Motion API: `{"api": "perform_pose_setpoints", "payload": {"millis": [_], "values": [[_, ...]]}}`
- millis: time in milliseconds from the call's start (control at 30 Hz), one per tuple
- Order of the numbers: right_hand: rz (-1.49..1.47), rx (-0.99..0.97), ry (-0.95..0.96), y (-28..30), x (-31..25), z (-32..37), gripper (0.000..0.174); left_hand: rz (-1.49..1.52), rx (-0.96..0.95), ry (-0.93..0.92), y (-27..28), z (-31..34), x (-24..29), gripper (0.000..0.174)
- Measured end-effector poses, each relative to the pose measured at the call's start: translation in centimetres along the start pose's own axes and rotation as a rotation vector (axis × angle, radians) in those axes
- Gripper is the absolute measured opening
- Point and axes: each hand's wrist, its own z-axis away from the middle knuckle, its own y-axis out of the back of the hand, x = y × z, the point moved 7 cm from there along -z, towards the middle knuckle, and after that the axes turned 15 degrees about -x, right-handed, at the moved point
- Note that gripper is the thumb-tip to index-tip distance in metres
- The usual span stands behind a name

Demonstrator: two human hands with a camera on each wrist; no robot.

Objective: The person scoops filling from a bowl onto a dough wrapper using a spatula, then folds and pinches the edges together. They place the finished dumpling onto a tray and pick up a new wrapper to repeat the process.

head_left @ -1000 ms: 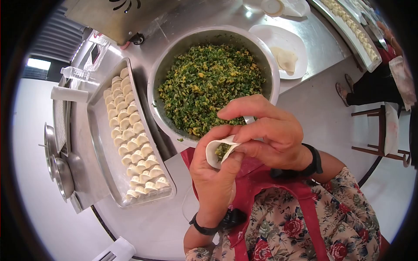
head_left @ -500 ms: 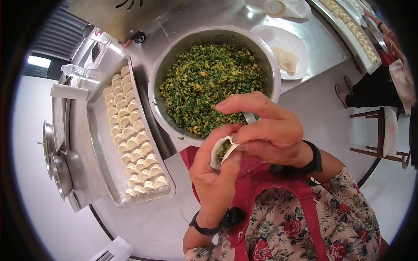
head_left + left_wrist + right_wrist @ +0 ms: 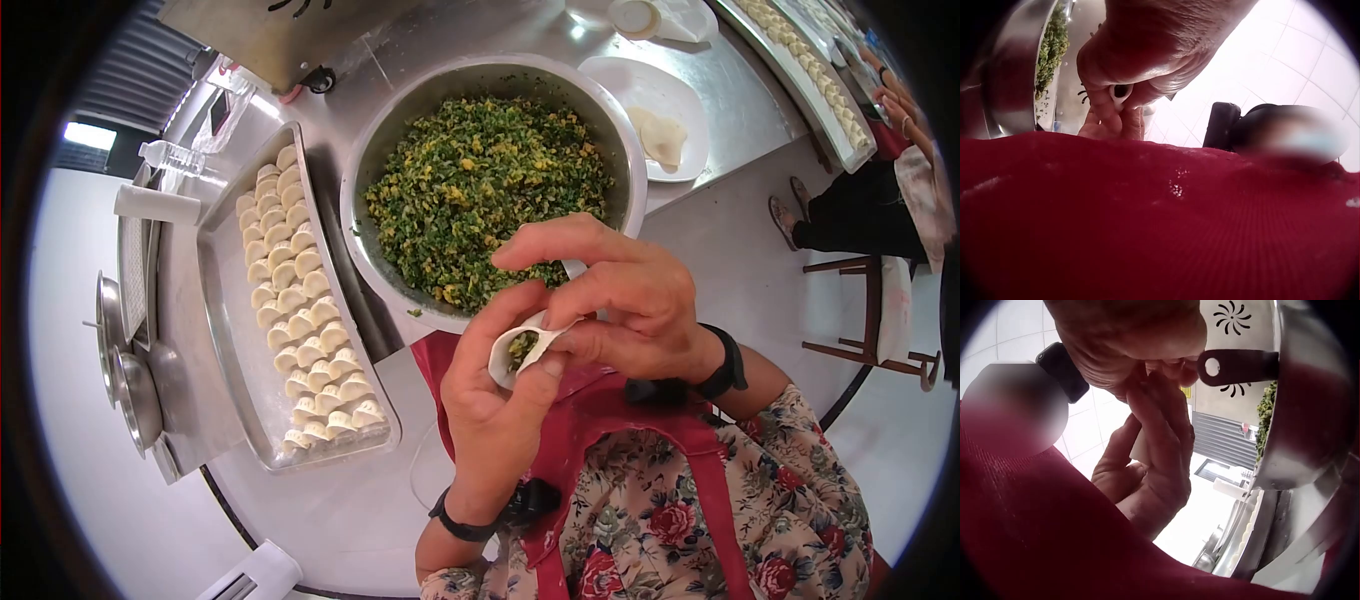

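Note:
A round dough wrapper with green filling, a half-folded dumpling (image 3: pixel 516 352), sits between both hands in front of the bowl. My left hand (image 3: pixel 492 385) cups it from below, thumb and fingers around its sides. With thumb and middle finger, my right hand (image 3: pixel 630 310) pinches the dough's right edge; its index finger arches free above. The dumpling's top gapes, filling visible inside. Behind the hands stands a big steel bowl (image 3: pixel 350 185) of chopped green and yellow filling (image 3: pixel 485 190). A flat handle with a hole (image 3: pixel 1235 367) juts from the bowl's rim near the right hand.
At left, a metal tray (image 3: pixel 235 385) holds rows of finished dumplings (image 3: pixel 300 290). A white plate (image 3: pixel 660 85) with a dough wrapper (image 3: pixel 660 138) lies right of the bowl. Farther right are another dumpling tray (image 3: pixel 800 65), a chair (image 3: pixel 870 310) and another person (image 3: pixel 870 215).
My right fingers have drawn the pinched edge slightly to the right, and the dumpling's opening faces up more. My left hand keeps its hold; the head view has shifted a little.

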Motion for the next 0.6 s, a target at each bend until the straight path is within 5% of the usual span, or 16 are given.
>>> {"api": "perform_pose_setpoints", "payload": {"millis": [200, 600], "values": [[0.257, 0.026, 0.015, -0.04, -0.63, 0.01, 0.018, 0.032, 0.021, -0.043, 0.37, -0.16, -0.07, 0.038], [0.267, -0.018, 0.068, -0.09, -0.67, -0.08, 0.017, -0.130, 0.001, -0.012, 0.11, -0.13, 0.04, 0.040]]}}
